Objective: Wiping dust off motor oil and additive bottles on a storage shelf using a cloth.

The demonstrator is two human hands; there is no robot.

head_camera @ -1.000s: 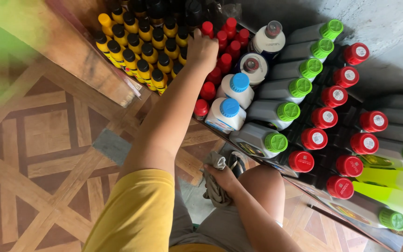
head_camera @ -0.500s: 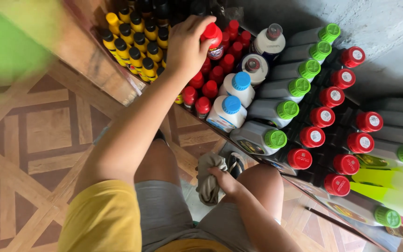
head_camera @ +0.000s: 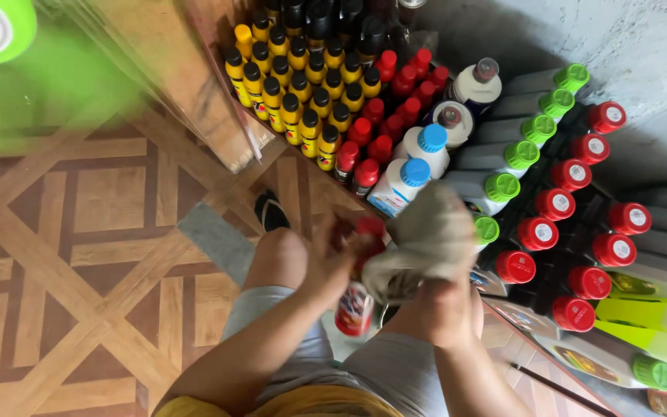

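Bottle [head_camera: 357,297] with red cap is now sitting down between the knees, no longer far up in the red-capped row [head_camera: 395,100] where the left hand [head_camera: 333,259] was reaching a second ago. Left hand is gripping it around the neck, fingers closed, a bit blurred. Right hand [head_camera: 438,297] is clutching a grey rag [head_camera: 426,243], bunched up and raised; earlier it was hanging low at the knee. Rag is pressing against the bottle's upper right side, so wiping looks like it is starting, though motion blur is hiding the exact contact. Yellow bottles with black caps [head_camera: 295,100] are standing at far left, white bottles with blue caps [head_camera: 414,158] just beyond the rag, grey cans with green caps [head_camera: 523,131] and red caps [head_camera: 573,208] lying at right. Floor [head_camera: 79,255] is patterned wood.
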